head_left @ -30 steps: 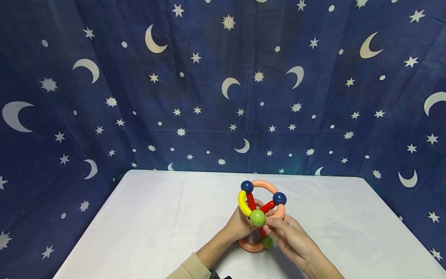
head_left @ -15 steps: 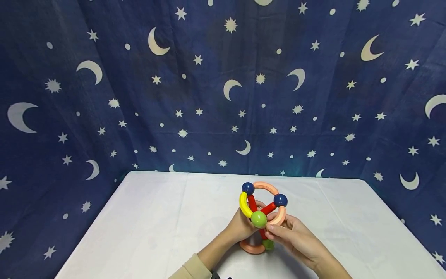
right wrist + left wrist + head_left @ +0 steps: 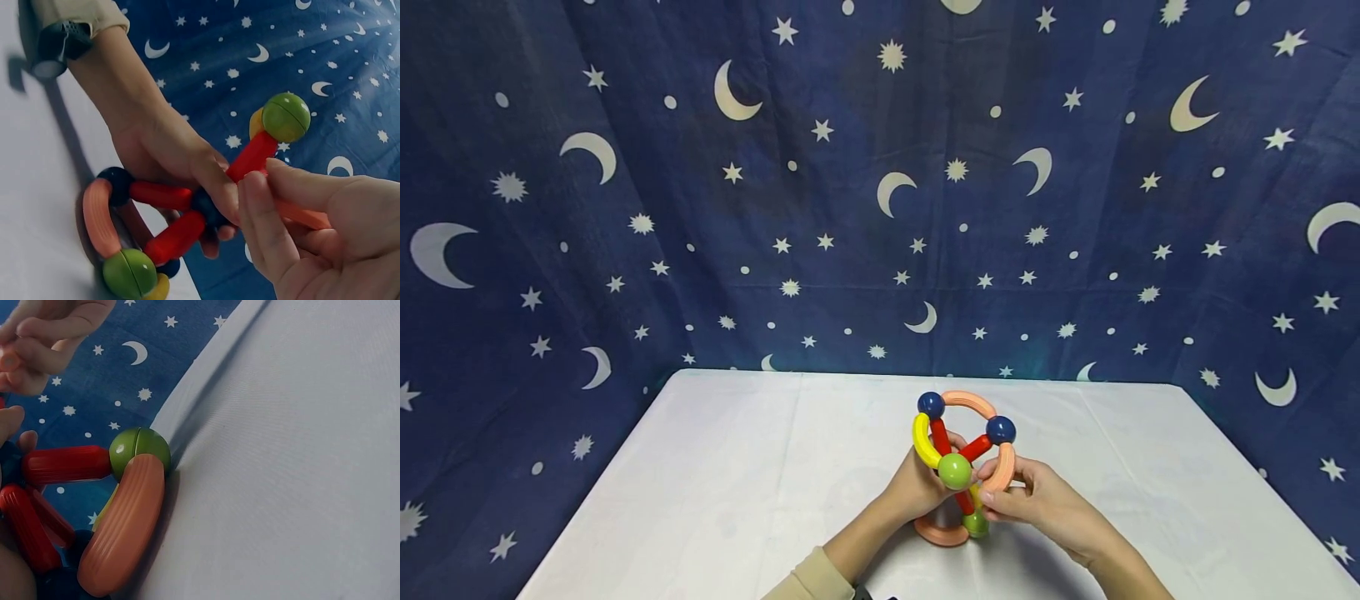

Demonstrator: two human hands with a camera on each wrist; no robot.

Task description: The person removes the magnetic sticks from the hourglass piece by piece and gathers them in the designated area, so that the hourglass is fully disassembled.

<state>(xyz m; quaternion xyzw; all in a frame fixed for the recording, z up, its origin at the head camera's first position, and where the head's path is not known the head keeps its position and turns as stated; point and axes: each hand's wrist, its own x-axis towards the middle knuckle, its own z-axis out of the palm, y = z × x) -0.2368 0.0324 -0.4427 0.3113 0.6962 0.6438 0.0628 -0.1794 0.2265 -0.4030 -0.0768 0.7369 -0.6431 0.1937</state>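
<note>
A magnetic ball-and-rod model stands upright on the white table. My left hand (image 3: 917,487) grips its middle, around the central blue ball (image 3: 206,208) where red rods meet. On top, a yellow curved rod (image 3: 922,442) joins a green ball (image 3: 955,471) to a blue ball (image 3: 931,406), and a peach curved rod (image 3: 967,403) runs on to another blue ball (image 3: 1001,430). From that ball hangs a second peach curved rod (image 3: 1002,468); my right hand (image 3: 1052,508) pinches its lower end, apart from the green ball. The lower ring shows a green ball (image 3: 139,451) and peach curved rod (image 3: 125,525).
The white-covered table (image 3: 737,467) spreads to both sides of the model. Behind and to the left hangs a dark blue cloth (image 3: 835,192) with moons and stars. A dark device (image 3: 59,49) is strapped at the left wrist beside the sleeve.
The right hand has moved slightly right and down, swinging the pinched peach curved rod's lower end away from the upper green ball. The left hand keeps its grip on the model.
</note>
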